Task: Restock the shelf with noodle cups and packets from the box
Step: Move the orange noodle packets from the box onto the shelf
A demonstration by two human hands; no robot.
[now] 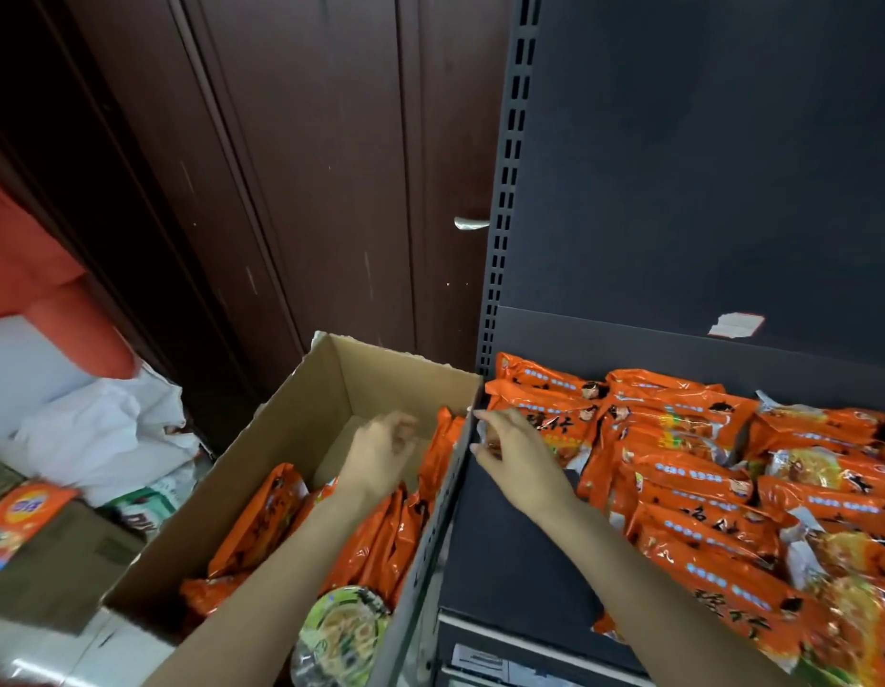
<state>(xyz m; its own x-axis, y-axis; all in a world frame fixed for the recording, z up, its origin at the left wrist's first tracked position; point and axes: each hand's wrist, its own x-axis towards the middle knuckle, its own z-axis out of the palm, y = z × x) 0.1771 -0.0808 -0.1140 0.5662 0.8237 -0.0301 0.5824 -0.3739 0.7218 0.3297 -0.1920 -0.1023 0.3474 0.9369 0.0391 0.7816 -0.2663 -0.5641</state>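
Right hand [517,451] is over the near-left corner of the shelf [510,533], fingers curled down on the edge of an orange noodle packet [554,428], pinching its crimped end right at the shelf's left upright. Left hand [383,451] is down inside the cardboard box [262,438], blurred, fingers loosely bent above the upright packets; whether it has hold of anything I cannot tell. The two hands are apart, the box wall and the shelf post between them.

In the box, boxed packets [381,533] stand on edge along the right side and more lean at the left, with bare cardboard showing at the far end. A green-lidded noodle cup [339,637] sits at the near corner, just beside the shelf post. On the shelf, the stocked packets [718,488] lie overlapped in rows across the right and back, and a dark bare patch is left at the front left.

These packets look light, crinkly and slick, with a brittle noodle block inside, so squeezing the middle risks cracking it. Best taken by the sealed end or flat across the sides. The cup looks light too, with a thin wall; grip it around the rim rather than pressing the film lid
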